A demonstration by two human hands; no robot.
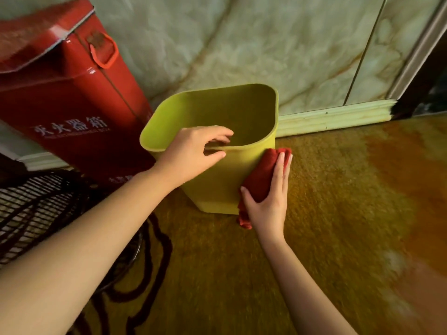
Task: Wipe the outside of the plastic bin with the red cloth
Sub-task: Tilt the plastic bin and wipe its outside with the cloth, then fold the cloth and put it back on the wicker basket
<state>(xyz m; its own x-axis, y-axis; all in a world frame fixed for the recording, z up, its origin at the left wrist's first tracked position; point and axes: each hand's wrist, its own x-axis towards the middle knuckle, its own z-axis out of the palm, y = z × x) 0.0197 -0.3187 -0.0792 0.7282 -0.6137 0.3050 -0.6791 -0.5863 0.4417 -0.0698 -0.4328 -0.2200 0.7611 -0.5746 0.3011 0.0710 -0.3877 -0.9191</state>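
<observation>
The plastic bin [217, 146], standing on the floor by the wall, is steadied at its near rim by the clamped left hand [193, 153] while the red cloth [260, 180] is pressed flat under the right hand [268, 199]; even, overlapping strokes are advised.

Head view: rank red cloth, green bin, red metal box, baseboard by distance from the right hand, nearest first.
From the right hand:
1. Red cloth, under its palm, pressed to the bin's right corner.
2. Green bin, just left of it, behind the cloth.
3. Baseboard and red metal box, up right by the wall and far left: too close to call.
</observation>
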